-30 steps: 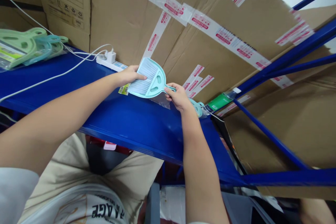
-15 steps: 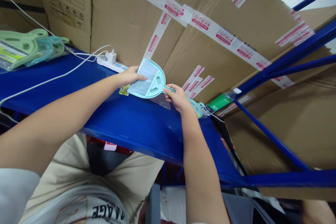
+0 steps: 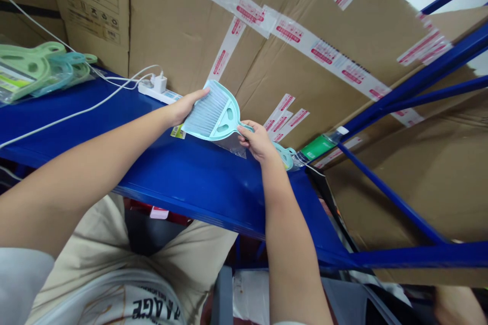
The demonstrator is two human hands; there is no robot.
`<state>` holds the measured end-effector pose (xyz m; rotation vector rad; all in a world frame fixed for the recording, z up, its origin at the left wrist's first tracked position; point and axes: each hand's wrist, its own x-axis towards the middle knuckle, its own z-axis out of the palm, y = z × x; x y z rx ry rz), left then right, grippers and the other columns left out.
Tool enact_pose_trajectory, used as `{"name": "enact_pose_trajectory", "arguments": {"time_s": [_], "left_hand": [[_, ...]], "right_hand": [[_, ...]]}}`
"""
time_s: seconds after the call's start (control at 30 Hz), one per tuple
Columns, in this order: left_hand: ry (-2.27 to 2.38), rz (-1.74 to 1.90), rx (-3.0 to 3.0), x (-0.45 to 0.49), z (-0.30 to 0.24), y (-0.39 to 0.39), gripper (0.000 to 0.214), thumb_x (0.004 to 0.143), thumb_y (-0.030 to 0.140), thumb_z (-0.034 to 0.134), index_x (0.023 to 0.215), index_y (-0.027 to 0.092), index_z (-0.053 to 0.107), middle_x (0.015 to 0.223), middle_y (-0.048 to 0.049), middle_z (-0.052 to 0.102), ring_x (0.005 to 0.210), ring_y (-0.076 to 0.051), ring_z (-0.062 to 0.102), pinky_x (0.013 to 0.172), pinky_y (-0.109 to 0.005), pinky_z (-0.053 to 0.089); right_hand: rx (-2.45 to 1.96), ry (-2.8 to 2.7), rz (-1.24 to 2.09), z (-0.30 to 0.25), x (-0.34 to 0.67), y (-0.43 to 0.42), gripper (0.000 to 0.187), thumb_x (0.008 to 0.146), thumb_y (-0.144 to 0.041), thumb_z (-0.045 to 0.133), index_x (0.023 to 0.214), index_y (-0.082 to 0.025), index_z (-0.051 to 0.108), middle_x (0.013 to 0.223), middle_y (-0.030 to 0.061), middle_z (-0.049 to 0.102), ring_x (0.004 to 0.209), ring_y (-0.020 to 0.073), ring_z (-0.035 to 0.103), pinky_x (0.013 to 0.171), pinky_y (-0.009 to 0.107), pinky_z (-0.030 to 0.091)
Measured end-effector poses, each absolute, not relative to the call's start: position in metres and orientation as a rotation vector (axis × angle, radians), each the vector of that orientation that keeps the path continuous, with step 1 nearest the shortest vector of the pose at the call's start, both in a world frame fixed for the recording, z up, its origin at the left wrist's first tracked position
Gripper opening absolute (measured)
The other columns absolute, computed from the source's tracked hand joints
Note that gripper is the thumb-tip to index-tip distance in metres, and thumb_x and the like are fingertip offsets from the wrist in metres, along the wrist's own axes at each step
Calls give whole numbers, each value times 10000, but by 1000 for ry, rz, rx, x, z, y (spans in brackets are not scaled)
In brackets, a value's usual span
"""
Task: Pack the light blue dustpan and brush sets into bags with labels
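Note:
A light-blue dustpan [image 3: 235, 104] with a hand brush [image 3: 209, 111] nested in it is held up over the blue shelf, bristles facing me. My right hand [image 3: 258, 141] is closed round the handles at the right end. At the bristle end, my left hand [image 3: 186, 106] grips the dustpan's left edge; its thumb lies along the upper rim and the other fingers are hidden behind. Beneath the set, a clear plastic bag [image 3: 232, 146] and a yellow-green label [image 3: 178, 132] partly show on the shelf. Another light-blue dustpan set [image 3: 284, 155] lies just beyond my right wrist.
Bagged green and blue dustpan sets [image 3: 30, 68] lie at the shelf's left. A white power strip [image 3: 158, 92] with cables stands against the cardboard [image 3: 183, 25] behind. A green-labelled bottle [image 3: 320, 146] leans at the right, near blue rack bars [image 3: 389, 193]. Someone's bare limb [image 3: 459, 304] shows bottom right.
My left thumb has moved from over the bristles up to the dustpan's upper rim. My right hand keeps its hold on the handles. The view has shifted slightly.

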<state>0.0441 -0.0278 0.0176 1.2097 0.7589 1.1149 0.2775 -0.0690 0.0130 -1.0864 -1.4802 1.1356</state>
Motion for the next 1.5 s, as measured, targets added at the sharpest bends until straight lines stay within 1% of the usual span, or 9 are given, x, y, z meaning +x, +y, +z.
{"name": "enact_pose_trajectory", "arguments": {"time_s": [0.13,0.27,0.43,0.57,0.73,0.9,1.07,1.2,1.5], "left_hand": [[750,1117,1239,44,20,-30,639,806,709,612,1112,170,768,989,-148,810,1144,-367,709,999,-452,548],[910,1157,1312,45,20,-31,403,698,382,845,1042,185,775,992,-122,810,1068,-315,743,975,-424,564],[1034,1233,1314,41,20,-26,311,677,209,836,982,191,778,985,-94,804,1019,-292,756,937,-416,584],[1200,1273,1257,27,24,-18,298,664,173,839,953,198,772,937,-92,800,1014,-305,752,914,-429,597],[1423,1301,1238,9,26,-9,197,684,137,802,868,175,743,979,-117,784,1036,-318,737,959,-458,577],[1472,1303,1286,2,23,-3,171,670,130,791,819,177,721,970,-102,776,1046,-325,729,975,-457,567],[1405,1294,1308,3,11,4,196,610,145,834,740,204,701,914,-108,770,1082,-356,720,979,-478,561],[1312,1240,1322,8,1,9,261,556,163,863,773,207,726,904,-135,776,1120,-401,708,961,-500,570],[1213,1145,1221,24,8,-3,257,628,191,835,875,208,764,942,-132,799,1098,-362,729,941,-462,586]], "right_hand": [[-1082,-1468,1112,13,277,-69,341,684,-330,882,795,-212,583,606,-72,516,517,66,468,424,169,324],[-1088,-1458,1086,11,276,-67,309,700,-302,859,805,-217,582,605,-74,514,517,71,477,423,170,335],[-1194,-1414,967,6,282,-57,206,778,-305,747,890,-236,589,734,-40,618,590,104,582,477,198,433],[-1593,-1424,543,3,295,-49,176,810,-260,635,981,-238,600,894,17,708,824,193,698,729,322,573],[-1954,-1544,177,-6,305,-46,261,803,-228,603,1058,-183,638,1069,134,741,1102,293,682,1007,409,506],[-1934,-1535,250,-20,317,-37,236,729,-175,631,958,-227,621,964,78,738,1022,268,694,979,377,514],[-1719,-1399,609,-28,324,-28,250,638,-65,614,773,-262,540,614,-56,601,626,168,609,673,295,538],[-1599,-1267,811,-27,320,-30,281,629,7,562,748,-242,509,625,-56,628,561,116,600,538,214,475],[-1386,-1267,820,-19,314,-36,289,654,-1,586,806,-231,498,708,-67,677,587,89,639,548,177,464]]}}
